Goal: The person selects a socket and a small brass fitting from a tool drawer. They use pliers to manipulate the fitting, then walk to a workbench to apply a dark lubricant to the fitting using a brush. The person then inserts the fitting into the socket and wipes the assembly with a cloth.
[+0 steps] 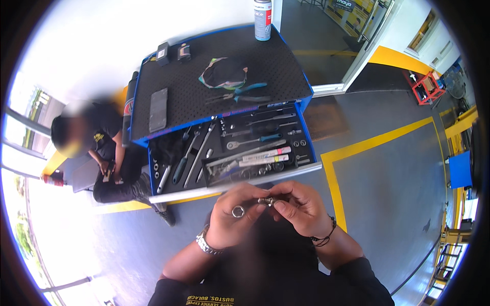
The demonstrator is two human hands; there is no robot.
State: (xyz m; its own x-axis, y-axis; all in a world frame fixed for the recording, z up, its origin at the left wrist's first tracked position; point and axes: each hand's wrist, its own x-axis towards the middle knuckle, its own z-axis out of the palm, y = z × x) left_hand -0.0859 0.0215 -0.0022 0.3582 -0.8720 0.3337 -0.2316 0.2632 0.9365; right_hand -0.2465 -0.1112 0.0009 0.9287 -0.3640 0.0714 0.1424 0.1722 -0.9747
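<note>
Both of my hands are raised close together in front of the open tool drawer [235, 193]. My left hand [230, 204] is curled round a silvery socket [238, 211], whose round open end shows beside the palm. Between the fingertips of both hands sits a small shiny metal piece [266, 201]. Thumb and fingers of my right hand [301, 206] pinch it from the right. My fingers hide whether the socket and the small piece are joined. In the drawer just beyond lie a ratchet [250, 143], several wrenches and loose sockets.
On the blue cabinet's black top [184, 76] are a phone [158, 109], pliers [240, 94], a bunched cloth [224, 73] and a spray can [262, 20]. A person [109, 148] sits at the left. Yellow lines [380, 140] mark the grey floor.
</note>
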